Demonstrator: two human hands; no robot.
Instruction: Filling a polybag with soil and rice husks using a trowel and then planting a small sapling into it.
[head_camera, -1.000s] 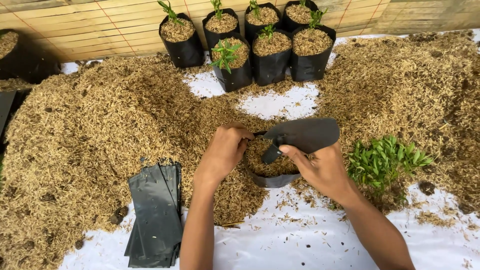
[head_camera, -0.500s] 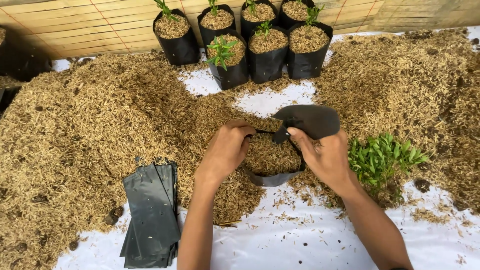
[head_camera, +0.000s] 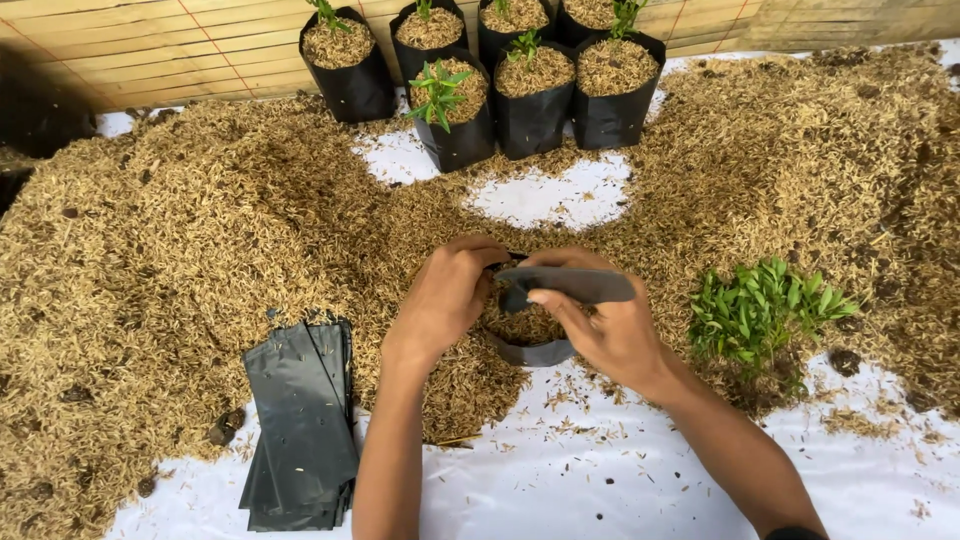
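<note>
A broad heap of dry husk (head_camera: 200, 230) covers most of the ground, piled high on the left and again on the right, with a white sheet (head_camera: 560, 490) showing beneath it in the foreground and in a bare patch near the middle. Behind it runs a wall of pale bamboo slats (head_camera: 160, 40).

Along the far edge stands a cluster of filled black bags (head_camera: 540, 90), upright and touching one another, each packed with husk and several holding a small green seedling.

Both forearms reach in from the bottom edge and meet at the centre. The left hand (head_camera: 445, 295) is bent at the wrist, its fingers curled over the near-left rim of a small black bag (head_camera: 535, 350) and gripping it. The right hand (head_camera: 600, 325) comes in from the right, palm down, thumb and fingers pinched closed on the bag's far rim, which is folded over into a flat flap across the opening. The bag sits low on the edge of the husk heap, just where it meets the white sheet, and is partly filled with husk.

To the right, near the right hand, lies a bunch of loose green seedlings (head_camera: 765, 310). At lower left, well apart from the hands, a stack of flat empty black bags (head_camera: 300, 430) rests half on the sheet.
</note>
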